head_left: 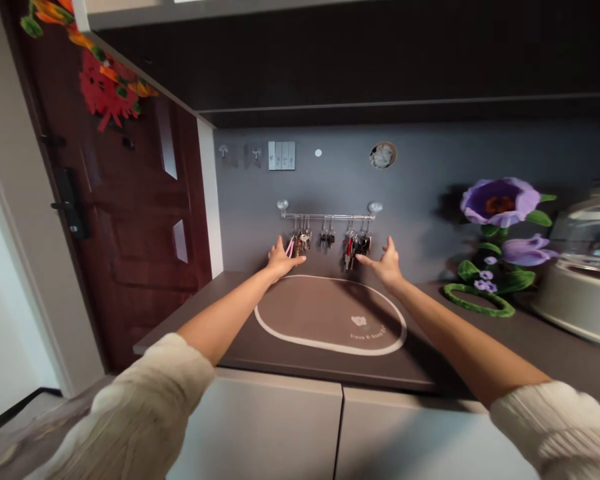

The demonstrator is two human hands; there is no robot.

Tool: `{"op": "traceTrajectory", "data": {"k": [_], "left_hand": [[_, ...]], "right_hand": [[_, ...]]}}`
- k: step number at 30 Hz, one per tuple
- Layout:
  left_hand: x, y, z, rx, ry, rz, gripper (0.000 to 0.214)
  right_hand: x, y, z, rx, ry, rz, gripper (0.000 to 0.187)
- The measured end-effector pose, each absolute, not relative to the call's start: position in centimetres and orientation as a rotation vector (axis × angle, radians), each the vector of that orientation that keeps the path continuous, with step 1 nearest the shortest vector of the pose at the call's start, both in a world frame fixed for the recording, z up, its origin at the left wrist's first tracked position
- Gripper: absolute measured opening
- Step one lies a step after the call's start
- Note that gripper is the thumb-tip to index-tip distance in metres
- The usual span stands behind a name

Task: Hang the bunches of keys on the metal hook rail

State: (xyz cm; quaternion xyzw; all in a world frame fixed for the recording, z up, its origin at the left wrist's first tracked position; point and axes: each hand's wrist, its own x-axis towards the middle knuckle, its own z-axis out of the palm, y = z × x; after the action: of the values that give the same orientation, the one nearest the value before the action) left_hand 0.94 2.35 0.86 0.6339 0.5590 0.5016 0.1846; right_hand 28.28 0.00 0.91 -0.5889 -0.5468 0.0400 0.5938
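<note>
To your left stands a dark red door (130, 200); ahead, below a grey wall (330, 183), the dark counter (300, 367) carries a flat oval mat (310, 313). From the clear rail (330, 217) on that wall hang the keys (328, 238), your left hand (279, 262) and right hand (387, 268) spread beside the outer bunches, pinching nothing apparent, contact indeterminable. Loose keys will probably swing and tangle, so you would best pinch one bunch near its top while steadying its neighbours.
</note>
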Motion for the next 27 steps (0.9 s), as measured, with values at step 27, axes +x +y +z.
{"op": "traceTrajectory", "data": {"k": [27], "left_hand": [[5.6, 7.5, 2.6, 1.54, 1.531, 1.762, 0.068]], "right_hand": [[25.7, 4.8, 2.0, -1.186, -1.151, -0.028, 0.075]]}}
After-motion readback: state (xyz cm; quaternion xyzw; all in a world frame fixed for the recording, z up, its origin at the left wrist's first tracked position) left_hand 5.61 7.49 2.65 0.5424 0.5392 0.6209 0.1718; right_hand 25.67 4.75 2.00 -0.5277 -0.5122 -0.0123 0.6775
